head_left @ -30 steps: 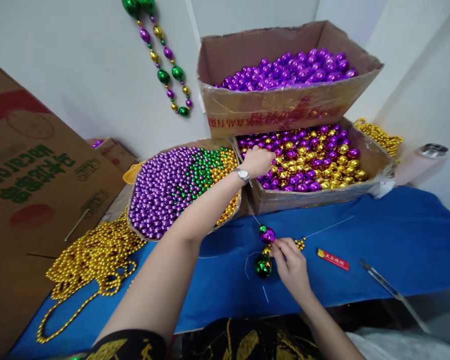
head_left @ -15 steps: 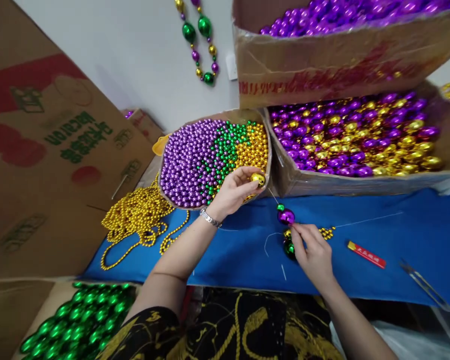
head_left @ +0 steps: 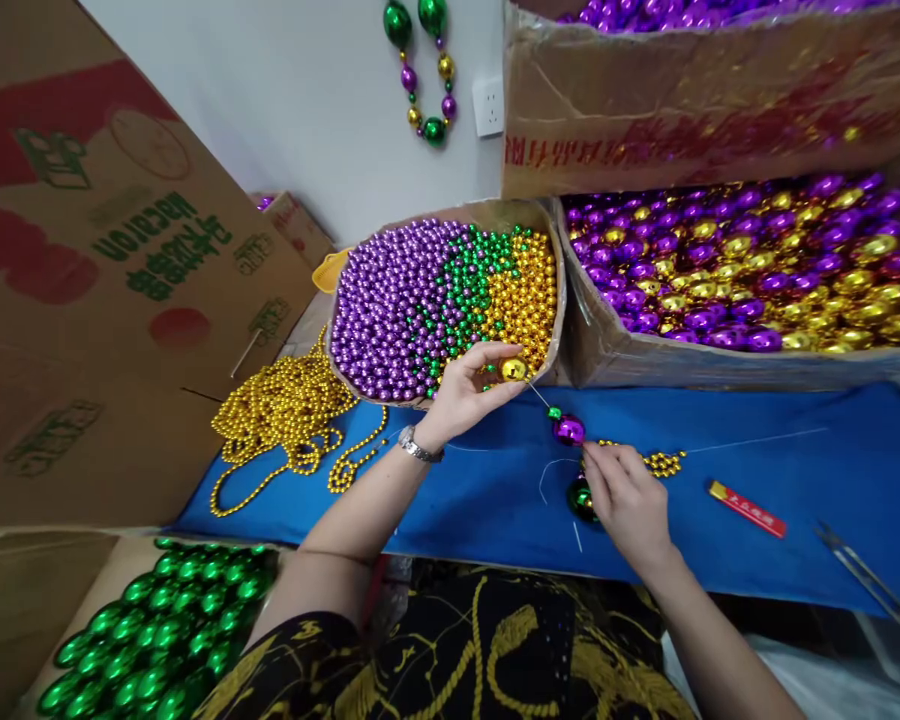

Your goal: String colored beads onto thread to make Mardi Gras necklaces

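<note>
The left hand (head_left: 465, 390) pinches a gold bead (head_left: 513, 369) between thumb and fingertips, just in front of the tray (head_left: 450, 300) of small purple, green and gold beads. A thin wire (head_left: 541, 397) runs from that bead down to a purple bead (head_left: 568, 430) with a small green one above it. The right hand (head_left: 630, 500) pinches the strand just below the purple bead, fingers closed, with a large green bead (head_left: 581, 497) beside its thumb on the blue cloth (head_left: 795, 470). A short gold string (head_left: 664, 462) lies behind the knuckles. Farther right lie a red lighter (head_left: 747, 508) and snips (head_left: 862, 572), near the cloth's front edge. Gold chains (head_left: 285, 415) are heaped at its left end.
</note>
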A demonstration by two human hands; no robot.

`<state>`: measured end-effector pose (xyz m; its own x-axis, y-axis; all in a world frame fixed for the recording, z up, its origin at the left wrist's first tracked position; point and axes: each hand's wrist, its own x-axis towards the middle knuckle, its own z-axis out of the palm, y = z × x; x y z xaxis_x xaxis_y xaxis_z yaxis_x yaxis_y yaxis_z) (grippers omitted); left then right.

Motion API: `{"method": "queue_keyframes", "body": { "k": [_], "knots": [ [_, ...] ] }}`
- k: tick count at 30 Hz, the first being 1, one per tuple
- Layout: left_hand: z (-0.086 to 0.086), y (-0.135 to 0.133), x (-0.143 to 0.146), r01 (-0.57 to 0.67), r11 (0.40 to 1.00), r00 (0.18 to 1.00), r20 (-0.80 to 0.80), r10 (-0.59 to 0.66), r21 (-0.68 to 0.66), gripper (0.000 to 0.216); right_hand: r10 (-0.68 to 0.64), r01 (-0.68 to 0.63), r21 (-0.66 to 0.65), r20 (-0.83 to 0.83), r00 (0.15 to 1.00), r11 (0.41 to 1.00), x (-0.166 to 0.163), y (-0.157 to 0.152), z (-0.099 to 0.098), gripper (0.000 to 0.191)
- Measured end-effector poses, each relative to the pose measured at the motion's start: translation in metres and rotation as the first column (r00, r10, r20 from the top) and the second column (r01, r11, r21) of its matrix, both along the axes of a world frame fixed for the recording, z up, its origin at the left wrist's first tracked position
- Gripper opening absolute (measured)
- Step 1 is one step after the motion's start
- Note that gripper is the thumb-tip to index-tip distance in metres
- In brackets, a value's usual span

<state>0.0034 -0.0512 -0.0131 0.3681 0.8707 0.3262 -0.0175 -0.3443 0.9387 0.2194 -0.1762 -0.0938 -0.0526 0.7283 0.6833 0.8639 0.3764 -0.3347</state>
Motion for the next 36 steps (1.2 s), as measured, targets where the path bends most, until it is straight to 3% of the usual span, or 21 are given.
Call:
{"method": "queue_keyframes", "body": {
  "k": [2, 4, 8, 13, 19, 25, 32, 36],
  "knots": [
    [0.001, -0.004, -0.001, 0.019, 0.996, 0.999, -0.049, -0.015, 0.085, 0.041, -0.026, 0.026, 0.012, 0.036, 0.999, 1.000, -0.001, 0.001, 0.000, 0.019],
    [-0.001, -0.011, 0.000, 0.077, 0.994, 0.996, -0.046, -0.073, 0.082, 0.038, -0.013, 0.013, -0.002, 0.012, 1.000, 1.000, -0.002, 0.001, 0.001, 0.018],
    [-0.010, -0.023, 0.006, 0.116, 0.992, 0.991, 0.077, -0.112, -0.048, 0.036, 0.045, -0.054, -0.076, -0.120, 0.992, 0.996, -0.006, 0.002, 0.005, 0.013],
    [-0.018, -0.028, 0.008, 0.115, 0.953, 0.963, 0.268, -0.038, -0.278, 0.052, 0.081, -0.093, -0.070, -0.154, 0.985, 0.993, -0.008, -0.001, 0.004, 0.018],
    [-0.015, -0.033, 0.004, 0.077, 0.951, 0.962, 0.274, 0.008, -0.299, 0.057, 0.001, -0.045, -0.185, -0.230, 0.973, 0.982, -0.011, -0.005, -0.003, 0.027],
    [-0.016, -0.034, 0.001, 0.131, 0.897, 0.935, 0.353, 0.029, -0.421, 0.052, -0.021, -0.087, -0.282, -0.360, 0.933, 0.955, -0.009, -0.007, -0.010, 0.028],
    [-0.021, -0.039, 0.001, 0.125, 0.932, 0.964, 0.263, -0.033, -0.341, 0.054, 0.041, -0.083, -0.175, -0.233, 0.972, 0.981, -0.010, -0.005, -0.010, 0.026],
    [-0.016, -0.041, -0.003, 0.182, 0.934, 0.967, 0.228, -0.113, -0.308, 0.051, -0.037, -0.103, -0.301, -0.425, 0.905, 0.948, -0.016, -0.005, -0.019, 0.035]
  ]
}}
